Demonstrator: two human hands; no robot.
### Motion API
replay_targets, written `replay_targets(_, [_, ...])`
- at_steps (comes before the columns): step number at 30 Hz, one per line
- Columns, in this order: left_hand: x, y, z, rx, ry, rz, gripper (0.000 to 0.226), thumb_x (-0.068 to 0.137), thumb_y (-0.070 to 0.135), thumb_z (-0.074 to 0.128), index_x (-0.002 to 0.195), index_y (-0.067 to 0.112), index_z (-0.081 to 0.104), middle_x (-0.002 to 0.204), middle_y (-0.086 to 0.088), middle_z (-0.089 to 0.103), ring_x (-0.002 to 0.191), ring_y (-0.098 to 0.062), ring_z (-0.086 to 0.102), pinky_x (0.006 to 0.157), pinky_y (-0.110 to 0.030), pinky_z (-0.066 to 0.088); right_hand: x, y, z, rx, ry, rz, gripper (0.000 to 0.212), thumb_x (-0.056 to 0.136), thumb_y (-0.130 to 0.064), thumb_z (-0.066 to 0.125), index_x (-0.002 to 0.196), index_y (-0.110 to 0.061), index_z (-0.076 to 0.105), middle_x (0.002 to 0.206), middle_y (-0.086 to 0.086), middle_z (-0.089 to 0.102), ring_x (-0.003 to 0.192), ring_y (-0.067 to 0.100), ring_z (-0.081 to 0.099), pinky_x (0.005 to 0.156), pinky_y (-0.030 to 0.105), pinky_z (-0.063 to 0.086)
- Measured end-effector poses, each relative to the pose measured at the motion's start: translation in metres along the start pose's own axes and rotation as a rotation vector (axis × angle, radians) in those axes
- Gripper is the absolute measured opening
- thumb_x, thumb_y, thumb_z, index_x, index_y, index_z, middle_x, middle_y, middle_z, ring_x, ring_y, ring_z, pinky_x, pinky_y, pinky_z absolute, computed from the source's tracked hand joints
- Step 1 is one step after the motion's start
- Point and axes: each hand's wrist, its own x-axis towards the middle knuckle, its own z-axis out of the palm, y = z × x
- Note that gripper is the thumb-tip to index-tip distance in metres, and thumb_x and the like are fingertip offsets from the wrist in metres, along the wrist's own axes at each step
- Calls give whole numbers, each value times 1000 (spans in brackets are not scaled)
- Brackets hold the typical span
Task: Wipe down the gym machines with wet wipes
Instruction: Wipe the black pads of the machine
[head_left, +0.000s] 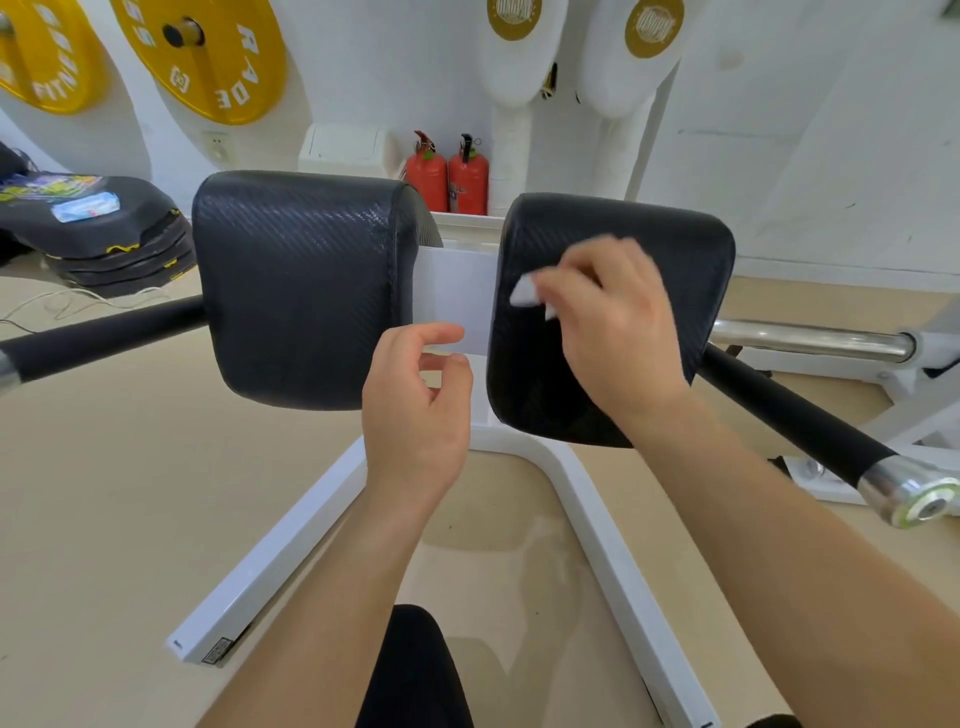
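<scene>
Right hand (613, 332) pins wet wipe (523, 292) beneath grip, against pad (675, 234).

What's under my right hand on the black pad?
A white wet wipe, only its corners peeking out beside the right hand; the rest of it, and the black pad beneath, are covered.

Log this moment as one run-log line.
step: wiping right pad | right hand: holds wet wipe against it | left hand: empty, loosely curled, between pads | left pad: no wipe on it
</scene>
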Motion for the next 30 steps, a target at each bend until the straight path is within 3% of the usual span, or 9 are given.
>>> replay_targets(4, [1, 1, -5, 2, -5, -2, 21, 95, 12, 58, 113, 23, 61, 114, 13, 59, 98, 8, 55, 72, -5, 44, 30, -11, 6, -34, 82, 104, 7, 89, -1, 67, 92, -3, 74, 84, 12, 61, 77, 28, 53, 67, 39, 47])
replay_targets(9, [-2, -8, -16, 35, -31, -33, 20, 95, 15, 58, 112, 25, 60, 113, 15, 57, 97, 12, 54, 71, -7, 43, -34, -30, 13, 29, -55, -61, 10, 92, 0, 66, 99, -4, 73, 76, 10, 53, 69, 26, 45, 61, 40, 38])
replay_targets(15, [-8, -12, -19, 143, -94, 25, 21, 95, 18, 59, 115, 24, 59, 117, 12, 52, 100, -6, 58, 77, -34, 57, -100, -26, -1, -4, -234, -170, 11, 94, -3, 64, 97, -7, 74, 79, 8, 58, 69, 26, 50, 60, 42, 42])
replay_targets(18, [-7, -4, -11, 141, -111, 41, 21, 94, 19, 59, 115, 24, 59, 118, 11, 53, 100, -8, 59, 79, -35, 57, -54, -14, -11, -5, -169, -95, 11, 95, -3, 63, 96, -7, 73, 80, 9, 57, 71, 25, 49, 63, 40, 41])
replay_targets(23, [-5, 10, 1, 124, -105, 102, 19, 95, 21, 58, 114, 23, 59, 117, 10, 53, 99, -9, 60, 79, -37, 58, 5, 1, -19, -71, 16, 133, 7, 93, -6, 65, 96, -1, 69, 92, 15, 61, 82, 28, 55, 72, 36, 52])
replay_targets(27, [-8, 12, 9, 117, -131, 153, 25, 90, 29, 52, 112, 21, 60, 113, 11, 53, 98, -11, 61, 76, -41, 58, -85, -9, -15, -9, -75, 73, 13, 92, 1, 65, 102, -7, 69, 90, 9, 61, 77, 24, 53, 66, 40, 47])
replay_targets(30, [-10, 12, 20, 124, -153, 207, 21, 92, 20, 54, 112, 20, 61, 113, 11, 53, 97, -10, 61, 76, -39, 58, -138, -4, -28, 14, -194, 80, 14, 90, -6, 69, 103, -10, 72, 93, 8, 64, 81, 26, 57, 72, 39, 49])
